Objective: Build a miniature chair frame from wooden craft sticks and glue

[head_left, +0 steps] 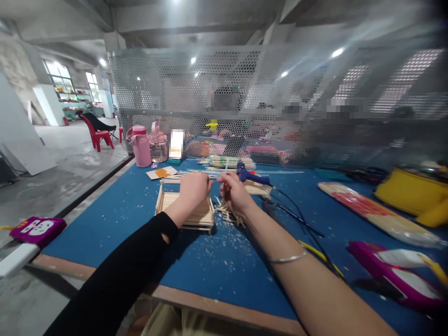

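My left hand [194, 190] is closed above a small tray-like frame built from thin wooden sticks [199, 219], partly covering it. My right hand [235, 192] is closed just to the right, fingertips pinched and facing those of the left across a narrow gap. What either hand holds, if anything, is too small or hidden to make out. Below my right hand lies a loose pile of short wooden sticks [229, 214]. A blue glue gun [257, 178] rests just beyond my right hand, its cable trailing right. Longer sticks [171, 178] lie behind the frame.
Wood scraps dot the blue tabletop [115, 224]. Back left stand a pink jug [142, 150] and a clear pink-lidded bottle [158, 147]. Bagged sticks [374, 210], a yellow bag [402, 193] and a purple power strip [395, 270] lie right. A perforated metal screen [157, 88] closes the back.
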A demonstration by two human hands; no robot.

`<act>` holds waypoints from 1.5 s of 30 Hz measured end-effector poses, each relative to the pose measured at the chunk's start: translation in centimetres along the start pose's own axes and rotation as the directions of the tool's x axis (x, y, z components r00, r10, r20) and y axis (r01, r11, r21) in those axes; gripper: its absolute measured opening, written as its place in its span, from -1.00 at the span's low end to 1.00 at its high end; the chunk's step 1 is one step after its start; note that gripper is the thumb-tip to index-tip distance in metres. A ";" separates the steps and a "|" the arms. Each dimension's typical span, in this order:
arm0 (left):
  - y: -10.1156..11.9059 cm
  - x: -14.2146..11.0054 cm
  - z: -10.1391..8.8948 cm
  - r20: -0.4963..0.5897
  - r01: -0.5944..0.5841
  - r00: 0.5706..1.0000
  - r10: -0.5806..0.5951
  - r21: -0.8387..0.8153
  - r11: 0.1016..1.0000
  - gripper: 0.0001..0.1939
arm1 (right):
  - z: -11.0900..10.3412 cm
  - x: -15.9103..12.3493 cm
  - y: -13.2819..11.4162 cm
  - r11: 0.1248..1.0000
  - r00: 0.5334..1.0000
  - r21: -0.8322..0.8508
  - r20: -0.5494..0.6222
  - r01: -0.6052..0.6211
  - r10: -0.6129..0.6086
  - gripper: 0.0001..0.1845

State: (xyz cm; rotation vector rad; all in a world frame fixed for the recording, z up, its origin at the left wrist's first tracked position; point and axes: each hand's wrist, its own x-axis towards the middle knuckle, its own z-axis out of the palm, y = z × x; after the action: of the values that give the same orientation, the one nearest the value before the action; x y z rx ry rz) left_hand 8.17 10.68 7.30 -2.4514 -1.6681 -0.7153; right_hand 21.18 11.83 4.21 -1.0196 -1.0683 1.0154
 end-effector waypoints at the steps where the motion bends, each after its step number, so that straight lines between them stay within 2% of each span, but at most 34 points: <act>1: -0.1 0.1 0.0 0.000 -0.002 1.000 0.002 0.003 1.000 -0.67 | 0.0 -0.1 0.1 0.999 0.999 0.003 -0.007 -0.038 0.038 -0.71; 3: -0.3 0.3 0.1 0.003 -0.001 1.000 0.001 -0.001 1.000 -0.65 | 0.0 -0.3 0.3 0.997 0.996 -0.012 -0.024 -0.082 0.082 -0.70; 8: -0.9 0.7 0.0 0.040 0.022 0.999 -0.020 -0.049 0.999 -0.66 | -0.3 -0.5 0.4 1.000 1.000 -0.014 -0.003 -0.012 0.012 -0.68; 12: -1.4 0.7 -0.6 0.007 0.038 0.999 -0.038 -0.063 0.997 -0.67 | -0.4 -0.6 0.5 0.999 0.999 0.014 -0.017 -0.031 0.032 -0.64; 17: -1.4 0.8 -1.2 0.153 -0.072 0.985 0.076 -0.035 0.997 -0.65 | -0.4 -0.5 0.7 0.998 0.998 -0.002 -0.026 -0.055 0.055 -0.65; 21: -1.5 1.1 -1.4 0.179 -0.058 0.981 0.076 -0.100 0.993 -0.73 | -0.4 -0.5 0.8 0.998 0.998 0.005 -0.039 -0.055 0.055 -0.63; 25: -1.6 1.0 -1.2 0.143 -0.026 0.988 0.053 -0.183 0.983 -0.81 | -0.4 -0.6 1.0 0.998 0.998 -0.008 0.005 -0.055 0.055 -0.58; 28: -1.4 0.4 -0.8 0.087 0.000 0.996 0.012 -0.140 0.990 -0.83 | -0.4 -0.6 1.2 1.000 0.997 -0.020 0.068 -0.023 0.025 -0.58; 32: -1.2 -0.9 0.0 -0.039 0.027 0.999 -0.031 -0.095 0.995 -0.81 | -0.3 -0.6 1.1 0.997 0.992 0.007 0.095 0.079 -0.079 -0.57; 39: -1.5 -1.6 0.8 -0.119 -0.044 0.993 0.026 -0.150 0.988 -0.76 | 0.8 -1.2 0.7 0.978 0.944 0.012 0.259 0.207 -0.203 -0.67; 45: -1.4 -1.4 0.9 -0.111 -0.020 0.994 -0.001 -0.184 0.983 -0.76 | 0.4 -1.1 1.2 0.990 0.947 0.001 0.292 0.143 -0.136 -0.66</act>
State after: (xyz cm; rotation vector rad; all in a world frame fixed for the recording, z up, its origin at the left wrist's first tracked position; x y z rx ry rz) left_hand 6.82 10.34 5.64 -2.4847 -1.6151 -1.0292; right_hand 20.43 11.11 2.96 -0.8120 -1.3759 1.0613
